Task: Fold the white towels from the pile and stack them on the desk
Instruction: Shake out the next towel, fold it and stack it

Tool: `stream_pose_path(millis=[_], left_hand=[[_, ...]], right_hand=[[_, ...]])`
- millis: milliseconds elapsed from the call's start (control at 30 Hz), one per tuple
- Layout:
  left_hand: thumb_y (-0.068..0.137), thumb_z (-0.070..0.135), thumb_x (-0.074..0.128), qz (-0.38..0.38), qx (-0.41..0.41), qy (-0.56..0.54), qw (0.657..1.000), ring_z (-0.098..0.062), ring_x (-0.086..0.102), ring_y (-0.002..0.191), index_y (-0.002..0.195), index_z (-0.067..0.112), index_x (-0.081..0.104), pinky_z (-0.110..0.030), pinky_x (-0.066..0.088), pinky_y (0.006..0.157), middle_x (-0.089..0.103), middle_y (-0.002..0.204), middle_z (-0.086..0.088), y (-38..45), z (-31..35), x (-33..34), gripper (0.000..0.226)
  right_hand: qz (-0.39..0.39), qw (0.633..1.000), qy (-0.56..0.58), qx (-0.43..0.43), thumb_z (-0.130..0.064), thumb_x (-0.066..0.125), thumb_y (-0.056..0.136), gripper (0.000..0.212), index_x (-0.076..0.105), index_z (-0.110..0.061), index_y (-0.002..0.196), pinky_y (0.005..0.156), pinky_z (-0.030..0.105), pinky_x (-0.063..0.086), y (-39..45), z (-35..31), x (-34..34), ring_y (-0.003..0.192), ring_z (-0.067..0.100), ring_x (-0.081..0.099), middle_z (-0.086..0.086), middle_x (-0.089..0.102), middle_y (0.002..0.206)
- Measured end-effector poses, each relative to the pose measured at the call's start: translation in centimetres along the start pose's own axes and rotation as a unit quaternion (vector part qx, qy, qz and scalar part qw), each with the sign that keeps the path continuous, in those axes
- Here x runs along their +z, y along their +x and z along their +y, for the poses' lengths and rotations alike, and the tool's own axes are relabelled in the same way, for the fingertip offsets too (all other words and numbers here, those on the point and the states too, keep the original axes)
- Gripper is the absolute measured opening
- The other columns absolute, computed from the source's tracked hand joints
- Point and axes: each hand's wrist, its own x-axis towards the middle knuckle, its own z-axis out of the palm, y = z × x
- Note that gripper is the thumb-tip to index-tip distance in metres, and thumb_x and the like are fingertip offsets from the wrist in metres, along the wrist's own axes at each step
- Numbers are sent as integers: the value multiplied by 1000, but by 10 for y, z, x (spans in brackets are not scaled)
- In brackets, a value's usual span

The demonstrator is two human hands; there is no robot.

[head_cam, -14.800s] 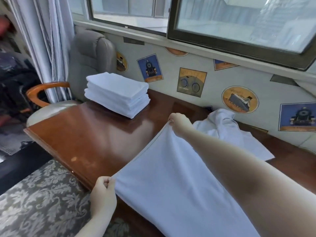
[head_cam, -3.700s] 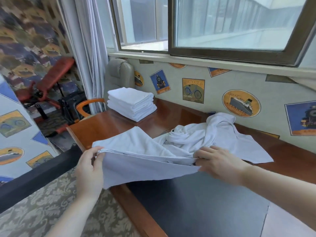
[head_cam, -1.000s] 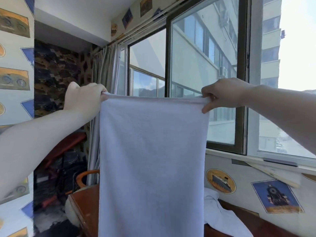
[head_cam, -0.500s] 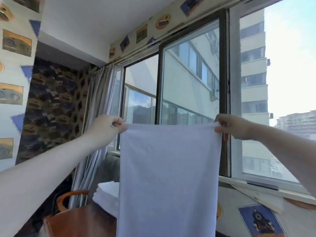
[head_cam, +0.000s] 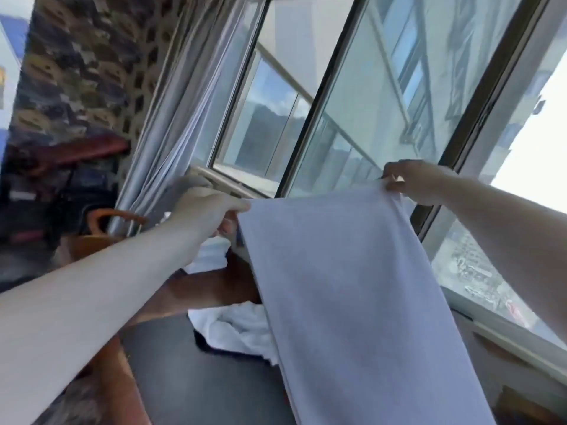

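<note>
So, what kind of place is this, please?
Probably a room in a home or hotel, high up: a wooden desk beside a large window with curtains, and buildings outside. Both hands hold a white towel.

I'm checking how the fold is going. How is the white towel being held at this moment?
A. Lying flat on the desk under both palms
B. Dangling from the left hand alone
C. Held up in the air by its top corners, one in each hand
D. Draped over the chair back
C: the left hand and the right hand each pinch a top corner of the white towel, which hangs down above the desk.
</note>
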Motion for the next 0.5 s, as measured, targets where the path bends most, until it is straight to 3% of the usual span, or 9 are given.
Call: stream_pose_path(millis=[67, 133, 233, 333, 500], left_hand=[[81, 19, 74, -7, -59, 43, 997, -10, 56, 46, 75, 7, 73, -21, 40, 53, 70, 73, -9, -8, -77, -19, 13], [85, 18, 71, -5, -102, 110, 989, -9, 59, 57, 83, 4, 75, -16, 41, 49, 71, 79, -9, -12, -152, -43, 15], [89, 27, 66, -31, -140, 246, 958, -17, 62, 83, 86, 10, 75, -28, 49, 75, 71, 88, -4, 6, -252, -83, 19], [92, 33, 60, -14, -163, 296, 941, -19, 62, 95, 88, 21, 71, -37, 51, 83, 69, 94, 3, 38, -311, -121, 17], [97, 37, 49, 26, -174, 336, 925, -21, 60, 93, 92, 29, 59, -41, 53, 80, 64, 95, 6, 120, -374, -189, 14]], right_hand=[[-86, 995, -22, -35, -35, 50, 100, 5, 50, -32, 104, 77, 32, 36, 5, -44, 81, 111, 22, 51, -2, 53, 117], [-168, 982, -45, -76, -32, 50, 101, 13, 53, -30, 113, 65, 26, 32, 9, -95, 165, 112, 19, 50, -3, 51, 117], [-248, 962, -46, -107, -25, 49, 101, 14, 57, -20, 111, 69, 27, 40, 22, -173, 279, 107, 22, 55, 0, 53, 117], [-216, 972, -38, -84, -22, 47, 101, 10, 55, -25, 96, 53, 30, 37, 42, -231, 333, 81, 19, 55, -3, 61, 106], [-172, 980, -29, -92, -16, 46, 99, 17, 55, -29, 95, 46, 27, 27, 131, -326, 370, 71, 16, 46, -6, 59, 95]])
